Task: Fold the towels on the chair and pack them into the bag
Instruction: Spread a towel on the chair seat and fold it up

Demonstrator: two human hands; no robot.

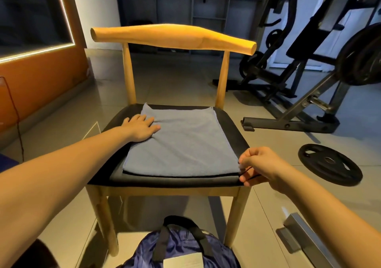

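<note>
Here the grey towel (185,144) lies spread flat on the black seat (231,123) of the wooden chair (173,35). It covers most of the seat, and the fold is not yet made.

If the seat is a clock with 12 at the backrest, the left hand (142,127) is at about 10 o'clock. It lies palm down with straight fingers and presses the far left part of the towel. I think it works as an anchor, so the cloth does not slide when the other corner is lifted.

The right hand (261,166) is at about 4 o'clock, at the near right corner. Its fingers are curled, and the fingertips (241,162) and the thumb close to a narrow pinch on this corner. This looks like the start of a fold.

A dark layer (175,178) shows under the near edge of the towel. I cannot tell if the pinch catches it too.

The blue bag (185,249) stands on the floor at 6 o'clock, just in front of the chair. It is near enough for packing.
</note>
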